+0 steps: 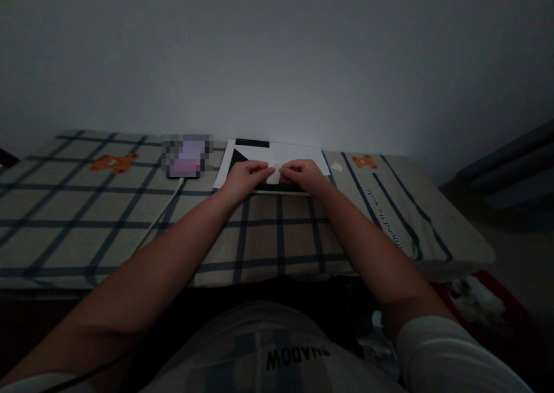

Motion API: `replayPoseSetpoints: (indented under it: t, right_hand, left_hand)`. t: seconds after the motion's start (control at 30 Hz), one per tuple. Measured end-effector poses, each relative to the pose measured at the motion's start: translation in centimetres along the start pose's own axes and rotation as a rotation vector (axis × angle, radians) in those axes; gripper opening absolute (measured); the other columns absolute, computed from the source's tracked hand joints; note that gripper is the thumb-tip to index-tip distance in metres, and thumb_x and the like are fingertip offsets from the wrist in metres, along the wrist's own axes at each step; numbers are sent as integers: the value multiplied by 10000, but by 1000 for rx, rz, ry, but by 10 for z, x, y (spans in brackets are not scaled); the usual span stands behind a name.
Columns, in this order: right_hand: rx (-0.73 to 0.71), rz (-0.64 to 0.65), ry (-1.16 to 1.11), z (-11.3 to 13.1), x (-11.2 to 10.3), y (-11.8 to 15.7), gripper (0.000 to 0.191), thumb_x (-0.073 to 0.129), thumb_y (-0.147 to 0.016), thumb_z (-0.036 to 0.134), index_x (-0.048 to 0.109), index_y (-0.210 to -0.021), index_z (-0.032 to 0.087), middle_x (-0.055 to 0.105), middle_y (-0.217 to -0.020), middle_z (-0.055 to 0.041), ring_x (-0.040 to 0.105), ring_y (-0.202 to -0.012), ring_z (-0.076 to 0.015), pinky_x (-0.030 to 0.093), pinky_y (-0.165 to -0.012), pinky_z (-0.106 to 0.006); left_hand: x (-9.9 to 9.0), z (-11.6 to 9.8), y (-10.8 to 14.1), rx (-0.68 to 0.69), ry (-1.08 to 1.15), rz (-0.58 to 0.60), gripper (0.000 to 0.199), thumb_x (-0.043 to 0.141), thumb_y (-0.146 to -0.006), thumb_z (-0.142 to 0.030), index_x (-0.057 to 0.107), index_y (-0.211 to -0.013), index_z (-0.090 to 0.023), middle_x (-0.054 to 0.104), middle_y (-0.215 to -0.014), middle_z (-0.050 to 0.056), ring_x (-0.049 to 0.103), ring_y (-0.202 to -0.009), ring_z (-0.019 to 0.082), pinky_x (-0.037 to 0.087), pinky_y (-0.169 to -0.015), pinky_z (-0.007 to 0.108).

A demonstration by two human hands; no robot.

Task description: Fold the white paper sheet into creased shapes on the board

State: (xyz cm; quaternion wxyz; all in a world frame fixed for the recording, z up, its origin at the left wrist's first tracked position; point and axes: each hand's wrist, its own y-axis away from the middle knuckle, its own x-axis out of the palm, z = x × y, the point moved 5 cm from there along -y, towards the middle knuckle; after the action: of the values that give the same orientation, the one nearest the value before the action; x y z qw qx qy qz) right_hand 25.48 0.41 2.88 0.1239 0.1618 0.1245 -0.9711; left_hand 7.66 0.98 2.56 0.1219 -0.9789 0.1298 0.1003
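Between my two hands is a small piece of white paper, pinched from both sides. My left hand grips its left edge with thumb and forefinger. The fingertips of my right hand close on its right side. Both hands are over a black-and-white printed sheet or booklet that lies on the table near the wall. A small white scrap lies just right of the sheet. The room is dim, so fine details of the paper are hard to make out.
A checked tablecloth with bear prints covers the table. To the left lies a phone, its screen blurred, with a white cable running toward me. A wall stands behind. On the floor at right is a red container holding white stuff.
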Motion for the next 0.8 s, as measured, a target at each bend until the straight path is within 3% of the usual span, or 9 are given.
replayPoseSetpoints:
  t: [0.53, 0.8]
  right_hand:
    - [8, -4, -13, 0, 1, 1, 240, 692, -808, 423, 712, -765, 188, 712, -709, -28, 624, -670, -149, 515, -691, -306]
    - [13, 8, 0, -2, 1, -1, 247, 699, -821, 423, 708, -751, 186, 700, -717, -32, 629, -687, -159, 512, -705, -313]
  left_hand:
    - [-4, 3, 1, -25, 0, -82, 329, 829, -700, -509, 743, -689, -191, 662, -622, 18, 542, -573, 145, 405, -555, 283]
    - [-1, 9, -1, -75, 142, -97, 404, 855, -655, -565, 773, -764, -184, 704, -679, 32, 622, -623, 164, 514, -613, 308]
